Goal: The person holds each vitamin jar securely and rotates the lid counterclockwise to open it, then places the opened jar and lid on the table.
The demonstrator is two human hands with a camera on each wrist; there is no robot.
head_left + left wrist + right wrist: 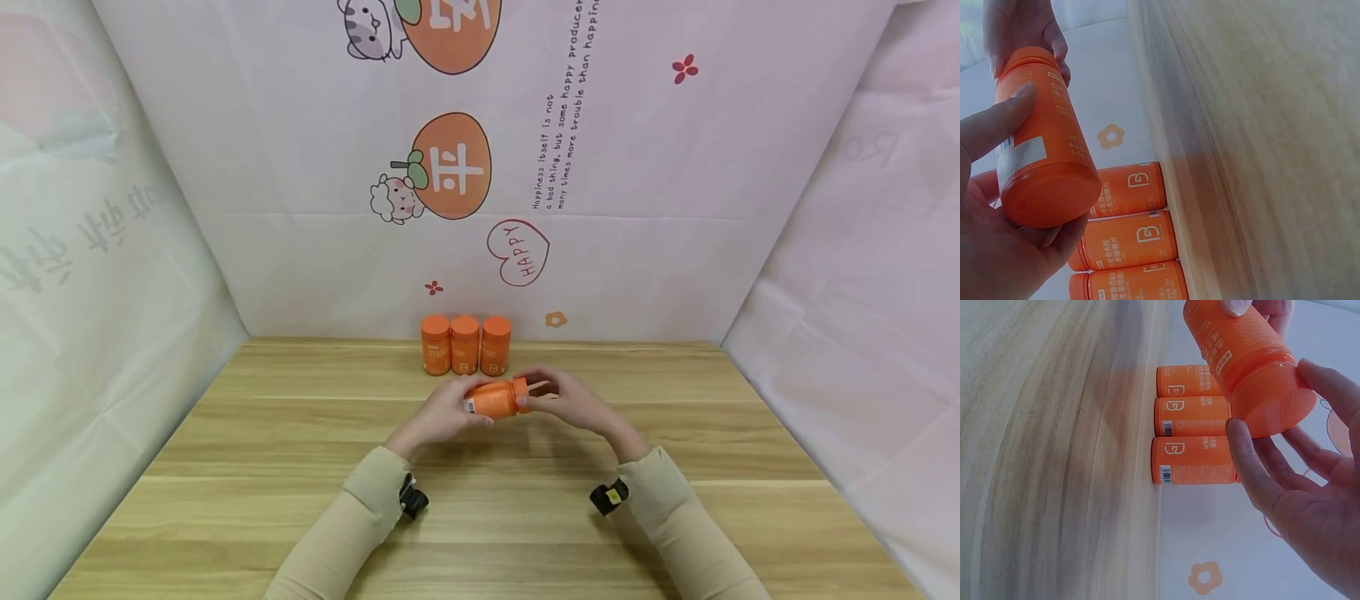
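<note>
Your left hand (447, 410) grips bottle (491, 401), tipped sideways, lower middle of head view; your right hand (567, 403) pinches cap (520, 387). Step looks like two-handed handling; next move likely wants steady left grip.

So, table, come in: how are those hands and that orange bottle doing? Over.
Left hand gripping orange bottle, held sideways. Right hand pinching its cap; cap on. Three matching bottles standing behind, not in the way.
</note>
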